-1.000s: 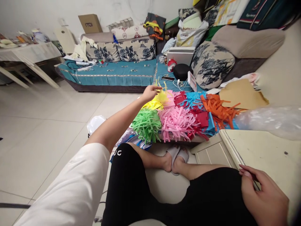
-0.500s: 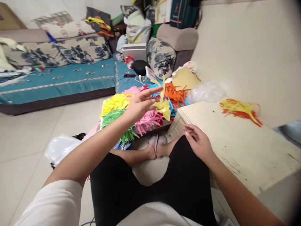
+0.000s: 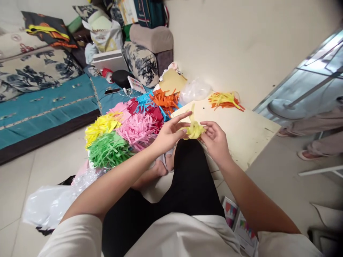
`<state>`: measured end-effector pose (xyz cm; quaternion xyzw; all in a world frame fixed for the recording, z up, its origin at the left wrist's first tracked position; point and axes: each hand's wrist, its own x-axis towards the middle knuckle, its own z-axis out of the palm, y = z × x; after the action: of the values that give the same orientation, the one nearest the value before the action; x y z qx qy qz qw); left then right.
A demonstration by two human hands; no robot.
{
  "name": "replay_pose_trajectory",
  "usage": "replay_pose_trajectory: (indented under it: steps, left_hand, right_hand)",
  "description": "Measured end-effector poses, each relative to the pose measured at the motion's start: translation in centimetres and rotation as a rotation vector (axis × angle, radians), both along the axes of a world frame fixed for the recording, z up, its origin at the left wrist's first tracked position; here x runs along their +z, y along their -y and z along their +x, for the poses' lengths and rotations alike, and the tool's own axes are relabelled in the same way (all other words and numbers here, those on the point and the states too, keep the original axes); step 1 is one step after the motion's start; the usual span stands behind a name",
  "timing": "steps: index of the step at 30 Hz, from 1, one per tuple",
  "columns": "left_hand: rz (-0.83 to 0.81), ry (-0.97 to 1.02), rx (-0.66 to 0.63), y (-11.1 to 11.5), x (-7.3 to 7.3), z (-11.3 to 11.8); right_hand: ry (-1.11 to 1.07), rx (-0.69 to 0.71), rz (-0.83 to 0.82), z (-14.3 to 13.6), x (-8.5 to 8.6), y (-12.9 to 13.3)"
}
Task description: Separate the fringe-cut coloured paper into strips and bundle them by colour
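Observation:
Pale yellow paper strips (image 3: pixel 195 130), bunched together, are between my two hands above my right knee. My left hand (image 3: pixel 173 131) pinches the bunch from the left, its index finger stretched out beside an upright strip. On the other side, my right hand (image 3: pixel 216 140) has its fingertips closed at the bunch's right edge. Left of them lie heaps of fringed paper tassels: pink (image 3: pixel 139 129), green (image 3: pixel 109 149) and yellow (image 3: pixel 103 126). Orange tassels (image 3: pixel 165 101) are at the back of the pile.
A cream tabletop (image 3: pixel 249 132) stands at my right with a yellow and orange tassel (image 3: pixel 225 100) on it. Clear plastic bags (image 3: pixel 50 205) lie on the floor at left. A blue-covered sofa (image 3: pixel 50 110) runs along the back. Another person's legs (image 3: pixel 318 130) show at far right.
My view has turned right. My left hand has brought the yellow strips nearer my right hand, which has come up from my knee to meet them.

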<state>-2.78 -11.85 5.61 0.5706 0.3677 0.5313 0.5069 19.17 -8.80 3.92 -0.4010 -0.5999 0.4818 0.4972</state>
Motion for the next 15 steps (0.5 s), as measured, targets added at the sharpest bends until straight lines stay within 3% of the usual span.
replay_pose_trajectory:
  steps: [4, 8, 10, 12, 15]
  left_hand:
    - [0.034, -0.110, -0.029, 0.4, -0.9, 1.3]
    - [0.170, -0.444, 0.242, 0.3, -0.3, 0.9]
    - [0.300, -0.635, 0.329, 0.0, 0.4, 1.1]
    - [0.409, -0.751, 0.238, -0.6, 0.9, 1.9]
    - [0.428, -0.780, 0.007, -1.7, 1.3, 4.0]
  right_hand:
    - [-0.023, -0.035, -0.074, 1.3, -1.0, -1.2]
    - [0.277, -0.224, 0.190, 3.5, -1.0, -2.0]
    - [0.447, -0.200, 0.271, 4.6, -0.3, -1.9]
    - [0.535, -0.077, 0.287, 5.3, 0.7, -1.7]
    - [0.571, 0.107, 0.292, 5.9, 2.5, -1.5]
